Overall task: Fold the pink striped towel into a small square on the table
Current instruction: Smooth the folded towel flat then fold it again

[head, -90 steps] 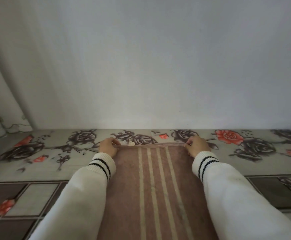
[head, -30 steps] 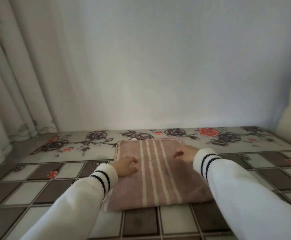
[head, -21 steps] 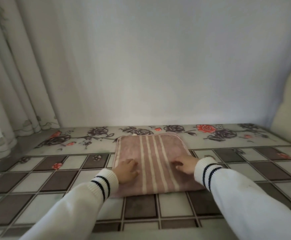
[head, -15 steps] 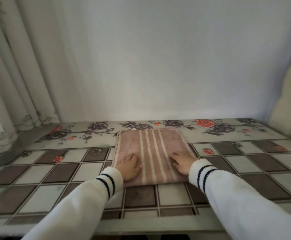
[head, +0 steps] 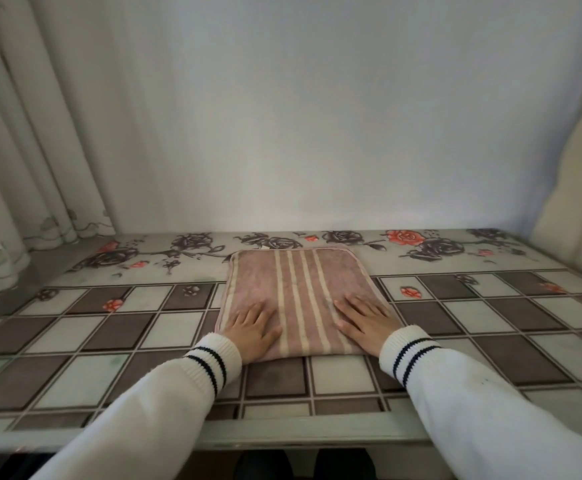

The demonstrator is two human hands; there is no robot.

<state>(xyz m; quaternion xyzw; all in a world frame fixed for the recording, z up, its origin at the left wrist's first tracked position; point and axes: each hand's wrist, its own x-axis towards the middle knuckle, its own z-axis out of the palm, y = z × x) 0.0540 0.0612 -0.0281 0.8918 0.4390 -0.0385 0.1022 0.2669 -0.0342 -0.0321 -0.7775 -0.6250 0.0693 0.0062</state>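
The pink striped towel [head: 300, 299] now lies doubled on the table [head: 109, 341]; a moment ago both hands pinched its far edge. The left hand [head: 253, 329] and right hand [head: 364, 322] press flat, fingers straight, on the towel's near corners; smoothing looks under way, another fold probably remains.

Pink striped towel [head: 300, 292]: near corners covered by the left hand [head: 253, 332] and right hand [head: 364, 322]; layers beneath the top face hidden. White sleeves [head: 151, 414]: cut off by the near edge. Curtain [head: 23, 150], left: cut off by the left and top edges; dark shapes under the table [head: 317, 433] too dim to identify.
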